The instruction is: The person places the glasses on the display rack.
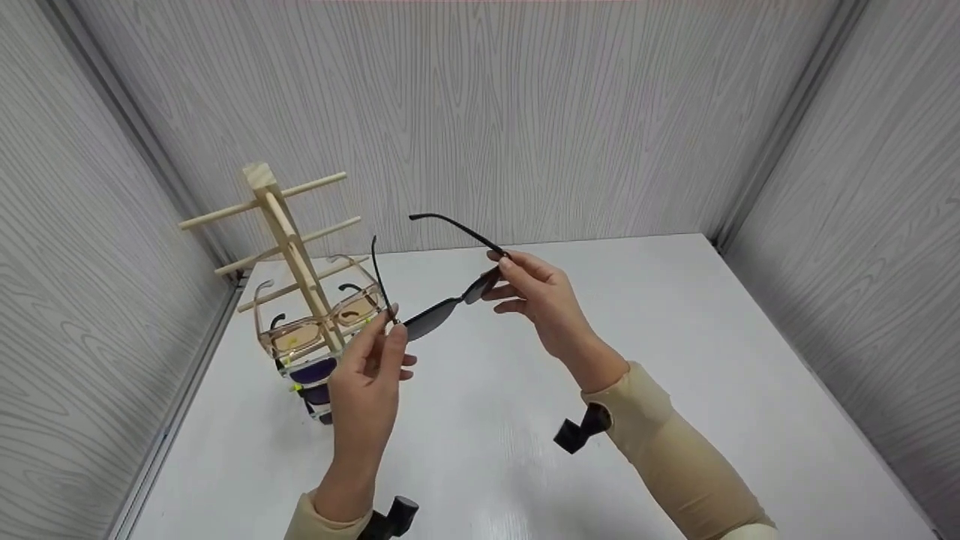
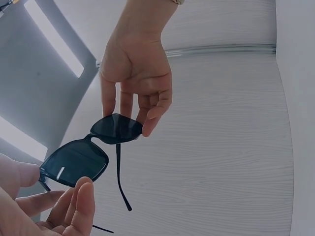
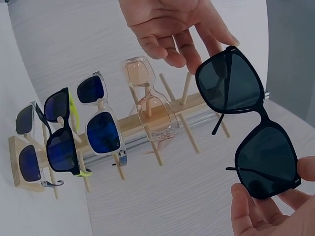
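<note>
Both hands hold a pair of black sunglasses (image 1: 431, 319) in the air, its temples unfolded and pointing toward the back wall. My left hand (image 1: 365, 390) pinches one end of the frame near the hinge between thumb and fingers. At the other hinge, my right hand (image 1: 546, 304) grips the frame in the same way. The right wrist view shows both dark lenses (image 3: 231, 81) face on. To the left of the hands stands a wooden eyewear rack (image 1: 296, 255). Clear-framed glasses with orange-tinted lenses (image 3: 157, 115) sit on it, close to my left hand in the head view.
Lower on the rack hang white-framed sunglasses with blue lenses (image 3: 103, 132), black ones with yellow temples (image 3: 61, 150) and a clear-framed pair (image 3: 29, 164). Upper pegs (image 1: 315, 182) stick out bare. The rack stands on a white table (image 1: 637, 322), with wood-grain panels (image 1: 480, 112) around it.
</note>
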Demonstrator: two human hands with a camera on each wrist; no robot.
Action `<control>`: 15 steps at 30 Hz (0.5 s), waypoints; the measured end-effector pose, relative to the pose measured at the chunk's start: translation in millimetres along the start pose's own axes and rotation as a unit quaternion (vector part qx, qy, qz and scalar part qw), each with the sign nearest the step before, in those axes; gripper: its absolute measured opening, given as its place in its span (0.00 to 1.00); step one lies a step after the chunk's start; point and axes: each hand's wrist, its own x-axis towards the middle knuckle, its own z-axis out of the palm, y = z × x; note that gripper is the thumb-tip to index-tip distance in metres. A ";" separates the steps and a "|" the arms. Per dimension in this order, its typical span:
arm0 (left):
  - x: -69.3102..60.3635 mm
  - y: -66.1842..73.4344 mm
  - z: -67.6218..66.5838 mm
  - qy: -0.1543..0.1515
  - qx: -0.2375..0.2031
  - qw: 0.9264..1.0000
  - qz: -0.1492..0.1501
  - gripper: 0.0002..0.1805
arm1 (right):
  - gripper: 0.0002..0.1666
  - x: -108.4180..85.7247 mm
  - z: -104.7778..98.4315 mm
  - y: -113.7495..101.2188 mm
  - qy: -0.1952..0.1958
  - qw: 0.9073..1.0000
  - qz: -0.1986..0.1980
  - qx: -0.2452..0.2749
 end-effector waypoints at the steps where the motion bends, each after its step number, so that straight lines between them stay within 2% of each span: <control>1: 0.4 0.2 -0.7 0.003 0.001 1.000 0.001 0.18 | 0.17 1.3 1.4 -0.6 -0.002 1.000 0.000 0.000; 9: 6.8 5.8 -11.4 0.023 0.007 1.000 -0.017 0.21 | 0.18 15.2 16.0 -5.0 -0.012 1.000 0.005 -0.007; 15: 9.1 7.7 -19.8 0.047 0.011 0.999 -0.013 0.19 | 0.19 23.2 27.1 -6.4 -0.027 0.999 0.014 -0.014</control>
